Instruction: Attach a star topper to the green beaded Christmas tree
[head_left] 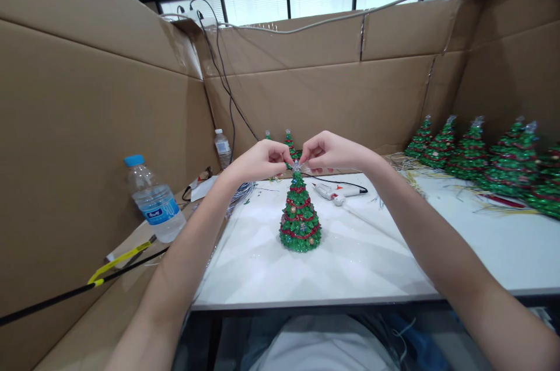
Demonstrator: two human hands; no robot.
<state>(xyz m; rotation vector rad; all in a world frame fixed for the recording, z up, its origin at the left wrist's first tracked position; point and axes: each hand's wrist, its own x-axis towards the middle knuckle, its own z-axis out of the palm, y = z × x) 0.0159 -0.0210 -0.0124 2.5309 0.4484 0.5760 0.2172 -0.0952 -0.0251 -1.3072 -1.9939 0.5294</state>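
Note:
A small green Christmas tree figurine [300, 219] with red garlands and tiny ornaments stands upright on the white table [262, 277]. At its tip is a clear star topper [297, 165]. My left hand [262, 160] comes in from the left, thumb and finger pinched at the star. From the other side my right hand [326, 152] pinches at the same star. Both sets of fingertips meet around the star, and part of it is hidden by them. Behind the tree lies a white glue gun [335, 192] with a glue stick trailing from it.
Several finished-looking trees [472, 152] line the right side, and two more stand behind my hands. A water bottle [155, 202] with a blue cap is at the left, a smaller bottle [222, 148] farther back. Cardboard walls [315, 91] enclose the table. Wires [240, 196] lie near the left edge.

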